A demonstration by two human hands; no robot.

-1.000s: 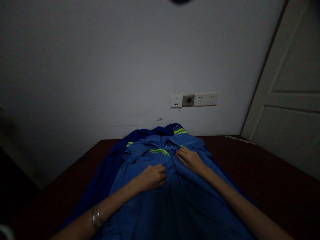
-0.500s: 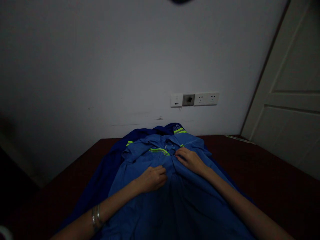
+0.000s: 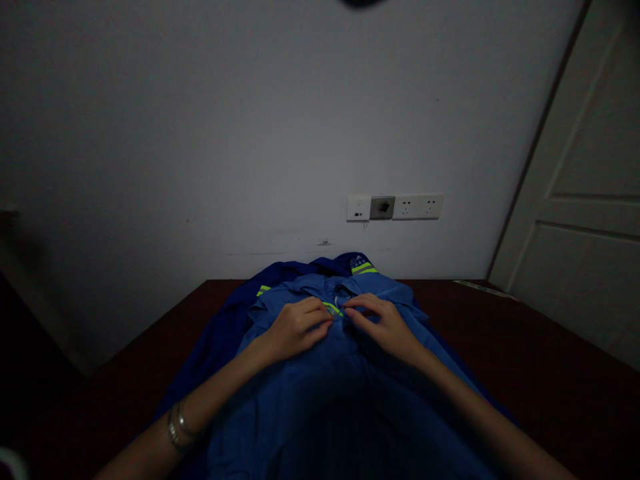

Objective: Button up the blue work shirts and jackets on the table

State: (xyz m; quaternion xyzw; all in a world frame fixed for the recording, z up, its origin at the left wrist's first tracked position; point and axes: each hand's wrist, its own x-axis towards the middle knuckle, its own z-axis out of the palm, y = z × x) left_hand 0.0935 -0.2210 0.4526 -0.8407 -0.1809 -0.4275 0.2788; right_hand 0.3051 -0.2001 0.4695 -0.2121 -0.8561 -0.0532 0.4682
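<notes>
A light blue work jacket (image 3: 295, 380) with yellow-green reflective strips lies spread out before me, its collar end toward the wall. Beneath it a darker blue garment (image 3: 200, 360) shows along the left side and at the far end. My left hand (image 3: 303, 327) is closed in a pinch on the jacket's front, just below the collar. Close by on the right, my right hand (image 3: 383, 323) pinches the other front edge with thumb and fingertips. A small whitish loop shows at the neck opening between them. Shadow hides the jacket's near part.
The dark red tabletop (image 3: 465, 320) reaches back to a pale wall (image 3: 250, 133). Sockets and a switch (image 3: 395, 207) are set in the wall. A white panelled door (image 3: 590, 220) stands at the right. A thin flat strip (image 3: 485, 289) lies near the table's far right edge.
My left hand has moved up and forward from the jacket's middle to the collar area, and its pinch now meets the cloth beside my right hand. The view has shifted slightly.
</notes>
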